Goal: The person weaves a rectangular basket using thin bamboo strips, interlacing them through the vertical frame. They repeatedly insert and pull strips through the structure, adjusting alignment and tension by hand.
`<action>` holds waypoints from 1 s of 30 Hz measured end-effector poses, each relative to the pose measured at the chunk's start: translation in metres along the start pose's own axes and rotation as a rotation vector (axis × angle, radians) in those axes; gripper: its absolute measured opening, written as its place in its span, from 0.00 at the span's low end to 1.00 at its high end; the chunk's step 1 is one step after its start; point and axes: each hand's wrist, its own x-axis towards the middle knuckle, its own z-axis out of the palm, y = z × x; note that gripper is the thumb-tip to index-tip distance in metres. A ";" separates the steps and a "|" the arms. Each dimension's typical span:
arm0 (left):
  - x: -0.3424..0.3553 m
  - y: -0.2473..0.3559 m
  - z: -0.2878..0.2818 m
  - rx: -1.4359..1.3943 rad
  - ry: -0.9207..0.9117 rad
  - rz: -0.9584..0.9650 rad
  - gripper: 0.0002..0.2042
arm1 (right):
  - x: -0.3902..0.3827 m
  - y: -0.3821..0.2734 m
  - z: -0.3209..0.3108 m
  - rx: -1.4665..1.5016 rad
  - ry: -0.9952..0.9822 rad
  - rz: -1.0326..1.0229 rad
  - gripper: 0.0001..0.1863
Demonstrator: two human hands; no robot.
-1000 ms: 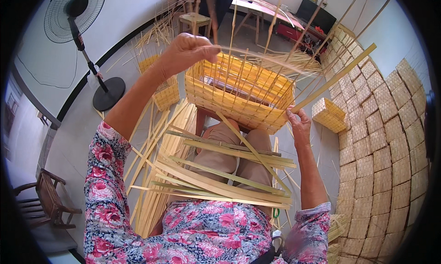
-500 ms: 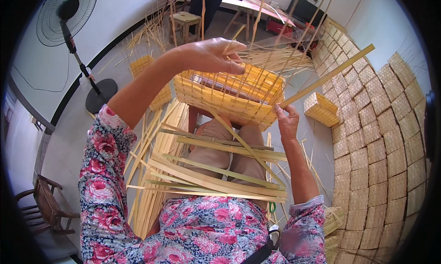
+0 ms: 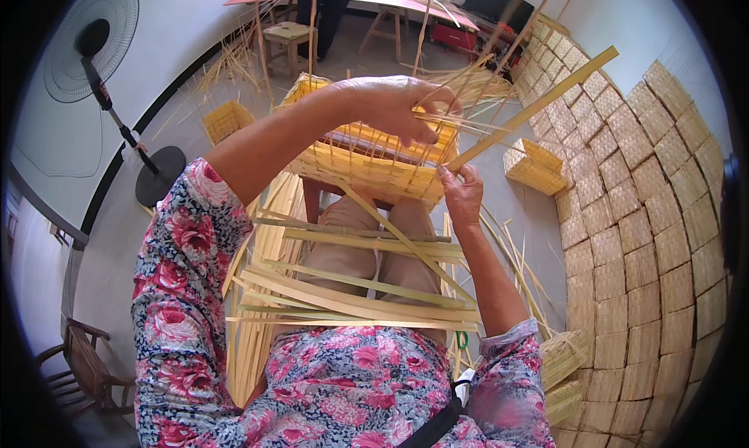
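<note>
A half-woven yellow bamboo basket (image 3: 367, 175) stands beyond my knees, thin upright stakes rising from its walls. My left hand (image 3: 402, 109) reaches across its top to the right end, fingers curled around thin bamboo strips (image 3: 480, 123) that point right. At the basket's near right corner, my right hand (image 3: 464, 194) pinches a wide flat bamboo strip (image 3: 546, 110). This strip slants up and to the right, past the basket; its lower end is hidden at the weave. Several loose bamboo strips (image 3: 351, 292) lie across my lap.
Woven panels (image 3: 624, 292) are stacked along the right side. Small baskets (image 3: 534, 166) sit on the floor to the right and left. A standing fan (image 3: 160, 175) is at left, a wooden chair (image 3: 90, 366) lower left. Behind are a stool (image 3: 286, 33), a person's dark-clad legs (image 3: 324, 15) and a table.
My left hand has moved right and slightly down, with thin strips now angled rightward at its fingers. My right hand and the wide strip appear farther left as the whole view shifts.
</note>
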 end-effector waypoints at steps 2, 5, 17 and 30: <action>-0.002 0.013 0.001 0.015 -0.034 0.068 0.13 | -0.001 0.006 0.003 0.013 0.008 0.017 0.08; -0.011 0.024 -0.004 -0.217 0.014 0.112 0.12 | 0.003 0.010 0.001 0.014 -0.003 0.019 0.09; -0.033 -0.001 0.031 0.502 0.324 0.317 0.20 | 0.005 -0.100 -0.053 0.422 -0.187 0.106 0.11; -0.073 0.004 0.055 0.426 0.390 0.497 0.08 | 0.020 -0.135 -0.071 0.190 -0.292 -0.304 0.07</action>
